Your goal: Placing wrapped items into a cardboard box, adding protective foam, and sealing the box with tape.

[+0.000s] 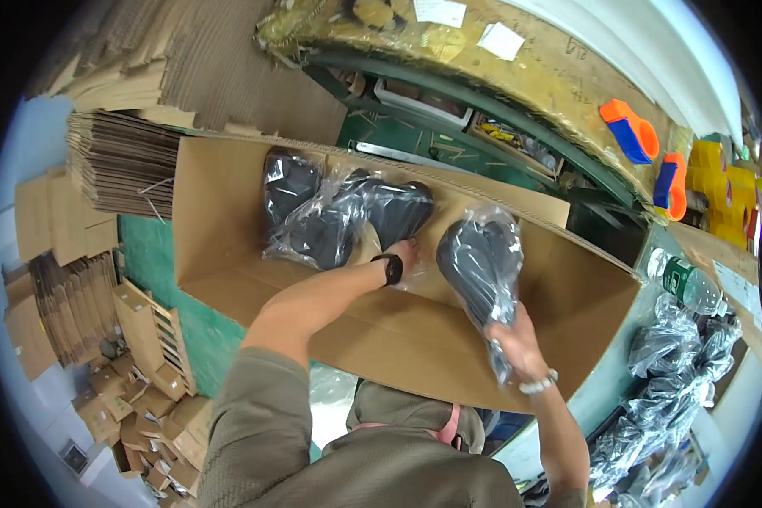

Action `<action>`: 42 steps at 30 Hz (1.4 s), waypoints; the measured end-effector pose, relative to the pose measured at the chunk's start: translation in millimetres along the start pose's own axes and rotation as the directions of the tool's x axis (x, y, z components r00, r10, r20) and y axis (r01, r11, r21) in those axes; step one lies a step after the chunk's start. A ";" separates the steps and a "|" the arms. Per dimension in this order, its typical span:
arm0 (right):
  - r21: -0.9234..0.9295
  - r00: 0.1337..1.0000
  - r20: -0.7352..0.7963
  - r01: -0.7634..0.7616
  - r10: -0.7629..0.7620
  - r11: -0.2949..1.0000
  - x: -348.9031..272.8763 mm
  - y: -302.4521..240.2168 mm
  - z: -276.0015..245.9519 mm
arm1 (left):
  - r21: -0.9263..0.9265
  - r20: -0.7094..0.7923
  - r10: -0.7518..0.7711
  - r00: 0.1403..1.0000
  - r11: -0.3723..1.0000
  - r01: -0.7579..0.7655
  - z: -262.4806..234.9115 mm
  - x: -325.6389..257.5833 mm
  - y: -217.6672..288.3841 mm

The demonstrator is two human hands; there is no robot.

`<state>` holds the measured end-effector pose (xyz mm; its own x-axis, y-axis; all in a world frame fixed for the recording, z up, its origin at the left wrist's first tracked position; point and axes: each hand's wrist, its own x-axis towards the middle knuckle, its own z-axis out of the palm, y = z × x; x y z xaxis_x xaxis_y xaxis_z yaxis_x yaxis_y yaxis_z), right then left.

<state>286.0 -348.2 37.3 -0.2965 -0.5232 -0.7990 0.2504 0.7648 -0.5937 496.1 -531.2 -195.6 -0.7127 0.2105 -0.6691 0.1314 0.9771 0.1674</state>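
Observation:
A long open cardboard box lies in front of me. Inside its left part are several black bike saddles, each wrapped in clear plastic. My left hand, with a black watch at the wrist, reaches down into the box against the lower end of the middle saddle; its fingers are mostly hidden. Over the right part of the box, a bagged saddle is tilted with its wide end up. My right hand, wearing a beaded bracelet, is closed around its narrow lower end and the plastic.
Stacks of flat cardboard rise at the left. A shelf runs along the back with orange-and-blue tape dispensers and yellow tape rolls. At the right are a plastic bottle and more bagged black items.

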 end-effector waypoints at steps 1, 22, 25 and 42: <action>-0.078 0.999 -0.030 -0.047 0.045 0.996 21.1 9.5 25.3 | 0.149 0.050 0.005 0.999 0.989 -0.012 48.7 8.8 -7.4; -0.611 0.366 0.746 0.710 -0.557 -0.351 242.2 30.0 176.9 | -0.576 -0.191 -0.431 0.882 0.777 0.255 -54.8 -112.0 -29.4; -0.756 0.551 0.359 0.645 -0.753 0.111 213.2 53.7 156.2 | -0.617 -0.343 -0.443 0.828 0.771 0.157 -50.1 -68.0 0.1; -0.081 0.200 -0.977 -0.020 -0.075 0.996 -103.9 314.4 -467.9 | -0.807 -0.583 -0.717 0.382 0.565 -0.171 -342.4 -1.1 144.4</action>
<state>-35.7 122.5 -21.5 -0.9785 0.2049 -0.0216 0.1807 0.8032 -0.5677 279.9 -401.1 77.2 -0.7679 -0.6389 0.0465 -0.3602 0.4907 0.7934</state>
